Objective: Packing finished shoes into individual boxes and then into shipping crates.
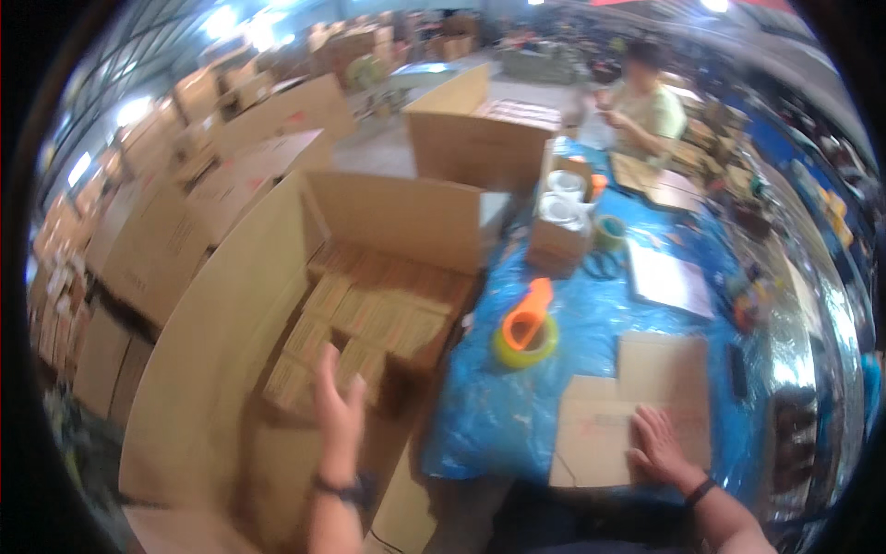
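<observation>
My left hand [339, 411] is held over a large open carton [392, 214], its fingers apart and nothing in them. Inside the carton, small brown cardboard boxes [399, 319] sit in rows toward the far end, with several stacked higher nearer my hand. To the right, my right hand [659, 443] lies flat, fingers spread, on a piece of folded flat cardboard [591, 420] on a table covered with blue plastic sheeting [489, 415]. Ahead of the cardboard is an orange tape dispenser [532, 305] resting on a roll of yellowish tape [526, 356].
An open box with white rolls [565, 208] stands farther up the table, beside a green tape roll [609, 231] and white papers [671, 280]. A dark phone-like object [736, 371] lies right. Another large carton [475, 148] stands beyond. A person [646, 111] works at the far end.
</observation>
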